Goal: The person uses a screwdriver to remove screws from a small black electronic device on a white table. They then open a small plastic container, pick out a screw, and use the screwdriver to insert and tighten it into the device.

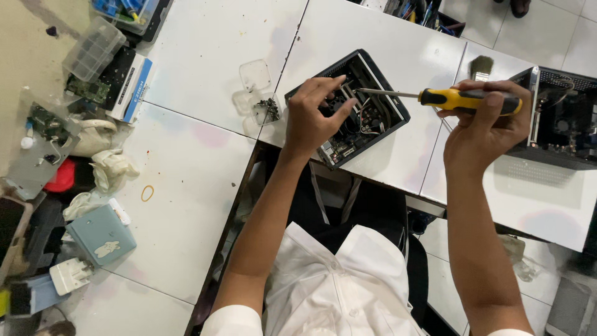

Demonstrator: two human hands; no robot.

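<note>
Place: an electronics repair workshop.
Benches: white tables (205, 56) pushed together on a tiled floor.
Evidence: opened small computer cases (348, 106), loose circuit boards (87, 89), a tray of screws (267, 110), a dusting brush (480, 65), a yellow-handled screwdriver (460, 98).

The person wears a white shirt (336, 286) of thin, creased cloth with a seam running down its middle. Its short sleeves (233, 320) end high on the upper arms, so both forearms are bare down to the wrists. Dark trousers (373, 214) show below the shirt. The left hand (309, 121) and right hand (482, 127) are bare, with no gloves, rings or watch to be seen. The fingers (326, 84) have short nails.
</note>
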